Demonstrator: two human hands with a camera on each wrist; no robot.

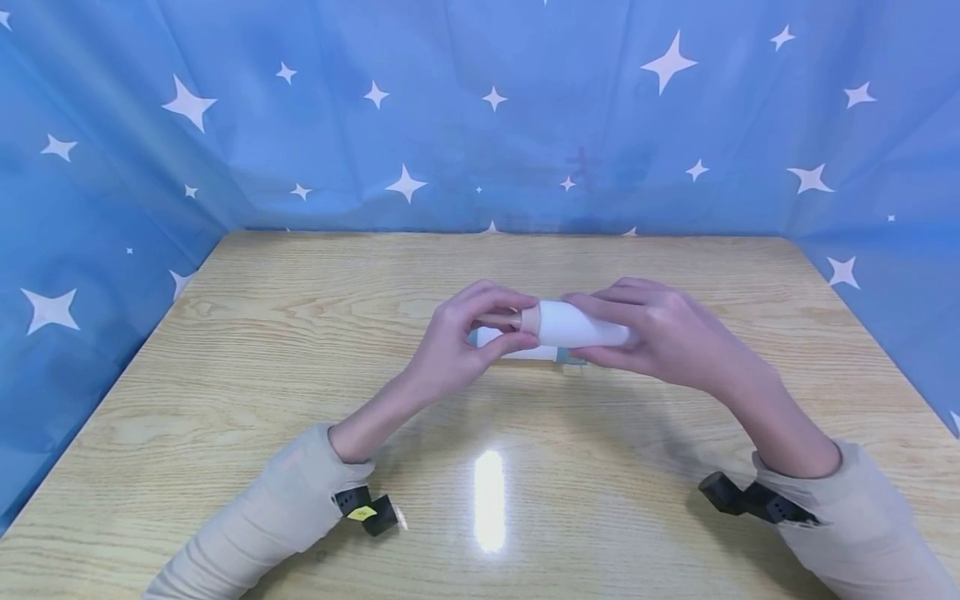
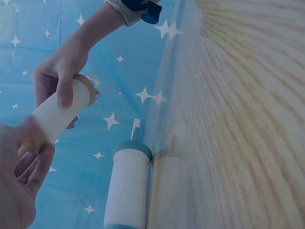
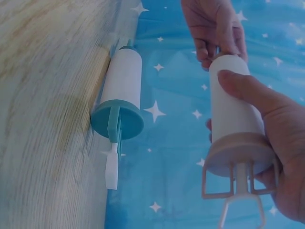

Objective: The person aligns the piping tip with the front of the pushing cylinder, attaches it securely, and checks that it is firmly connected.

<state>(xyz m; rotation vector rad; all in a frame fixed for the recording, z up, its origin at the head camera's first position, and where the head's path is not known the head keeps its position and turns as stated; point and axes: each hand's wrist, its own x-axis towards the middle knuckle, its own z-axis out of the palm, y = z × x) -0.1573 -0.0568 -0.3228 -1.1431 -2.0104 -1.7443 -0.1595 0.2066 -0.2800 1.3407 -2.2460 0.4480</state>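
A white piping syringe [image 1: 581, 323] with beige ends is held up above the table between both hands. My right hand [image 1: 667, 333] grips its white barrel, thumb lying along the near side. At the opposite end, the thumb and fingers of my left hand [image 1: 461, 333] pinch the beige tip piece. In the right wrist view the beige flange [image 3: 240, 155] has finger loops, and a pale plunger handle [image 3: 242, 205] sticks out below. Behind the held one, a second white syringe [image 2: 127, 186] with teal ends lies on the table, partly hidden in the head view.
The wood-grain table [image 1: 300, 317] extends around the hands, with a bright light reflection near its front. A blue curtain [image 1: 450, 133] with white stars stands behind and at both sides. Black wrist cameras [image 1: 367, 510] sit at the sleeves.
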